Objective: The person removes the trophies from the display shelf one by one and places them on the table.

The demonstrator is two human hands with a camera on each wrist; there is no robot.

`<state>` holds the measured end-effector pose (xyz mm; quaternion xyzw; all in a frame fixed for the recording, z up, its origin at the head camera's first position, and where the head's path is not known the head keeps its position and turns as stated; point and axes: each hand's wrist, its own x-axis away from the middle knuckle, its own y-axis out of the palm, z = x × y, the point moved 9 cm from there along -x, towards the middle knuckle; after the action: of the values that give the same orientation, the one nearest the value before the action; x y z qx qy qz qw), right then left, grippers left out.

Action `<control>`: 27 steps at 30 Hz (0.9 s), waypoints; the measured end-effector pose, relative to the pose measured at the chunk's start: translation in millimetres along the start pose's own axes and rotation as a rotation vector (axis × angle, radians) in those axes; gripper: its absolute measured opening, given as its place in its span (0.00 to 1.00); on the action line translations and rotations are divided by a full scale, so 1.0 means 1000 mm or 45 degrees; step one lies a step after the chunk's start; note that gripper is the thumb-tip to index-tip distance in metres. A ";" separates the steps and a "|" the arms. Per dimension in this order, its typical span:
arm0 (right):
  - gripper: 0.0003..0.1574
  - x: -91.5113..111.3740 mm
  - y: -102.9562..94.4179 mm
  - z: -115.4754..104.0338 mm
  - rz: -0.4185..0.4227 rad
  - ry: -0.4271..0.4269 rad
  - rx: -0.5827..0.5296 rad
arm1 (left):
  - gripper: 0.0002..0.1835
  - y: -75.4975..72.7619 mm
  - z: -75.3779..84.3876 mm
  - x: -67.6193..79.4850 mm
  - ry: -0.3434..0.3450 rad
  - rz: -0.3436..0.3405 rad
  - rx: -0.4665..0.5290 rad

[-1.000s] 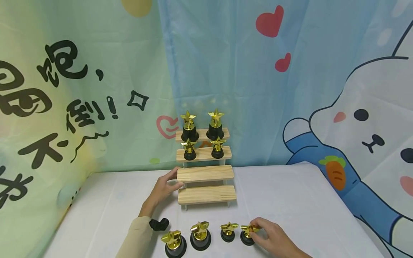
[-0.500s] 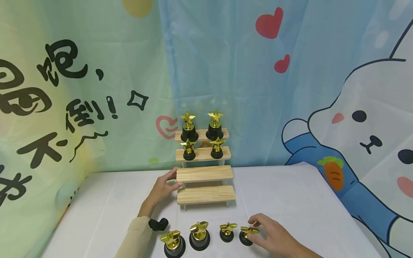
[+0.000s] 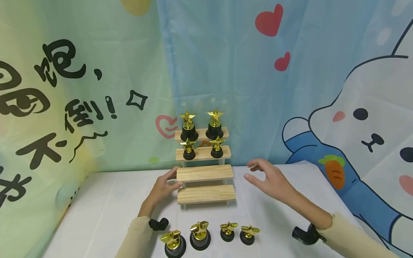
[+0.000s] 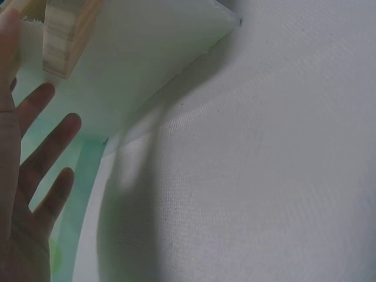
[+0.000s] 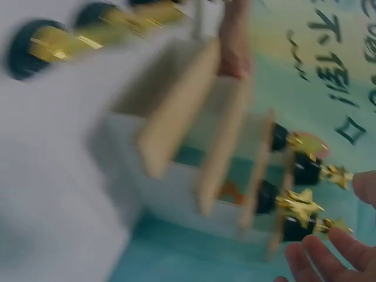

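A four-tier wooden display stand (image 3: 205, 174) stands on the white table, with small gold star trophies (image 3: 215, 125) with black bases in pairs on its two upper tiers. My left hand (image 3: 162, 188) holds the left end of the second tier from the bottom between thumb and fingers; in the left wrist view other fingers (image 4: 56, 147) spread out straight beside the white side panel (image 4: 147, 53). My right hand (image 3: 272, 179) is in the air right of the stand, fingers loosely bent and nothing in them. The two lower tiers bear nothing.
Along the front of the table stand two larger trophies (image 3: 200, 235) and two smaller ones (image 3: 249, 234). A printed cloth backdrop (image 3: 200, 53) hangs behind the table. Each wrist wears a black camera (image 3: 304, 234).
My right hand has let go of the rightmost small trophy, which stays on the table, and has moved up and away to beside the stand. My left hand keeps its place.
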<state>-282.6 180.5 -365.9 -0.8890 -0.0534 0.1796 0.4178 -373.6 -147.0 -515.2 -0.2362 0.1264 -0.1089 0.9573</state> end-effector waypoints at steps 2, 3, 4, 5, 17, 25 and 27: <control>0.26 -0.019 -0.003 -0.004 -0.019 -0.018 -0.050 | 0.38 0.000 0.000 0.000 0.001 0.000 -0.002; 0.28 -0.029 -0.003 -0.005 -0.042 -0.018 -0.073 | 0.38 0.000 0.000 0.000 0.005 -0.001 0.001; 0.30 -0.038 -0.002 -0.006 -0.069 -0.014 -0.087 | 0.37 0.000 0.001 0.000 0.014 0.000 -0.002; 0.32 -0.047 0.000 -0.007 -0.094 -0.012 -0.097 | 0.37 0.000 0.001 -0.001 0.023 0.001 -0.008; 0.40 -0.113 0.039 0.001 -0.234 0.025 -0.258 | 0.37 0.000 -0.001 0.001 0.021 -0.003 -0.002; 0.36 -0.128 0.049 0.001 -0.278 0.003 -0.289 | 0.36 0.000 0.017 0.005 0.035 -0.010 0.015; 0.35 -0.130 0.050 0.002 -0.287 0.003 -0.300 | 0.36 -0.002 0.027 0.007 0.045 -0.034 0.012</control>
<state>-406.9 117.3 -369.5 -0.9205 -0.1728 0.1230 0.3282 -359.4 -138.9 -492.3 -0.2315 0.1398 -0.1263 0.9544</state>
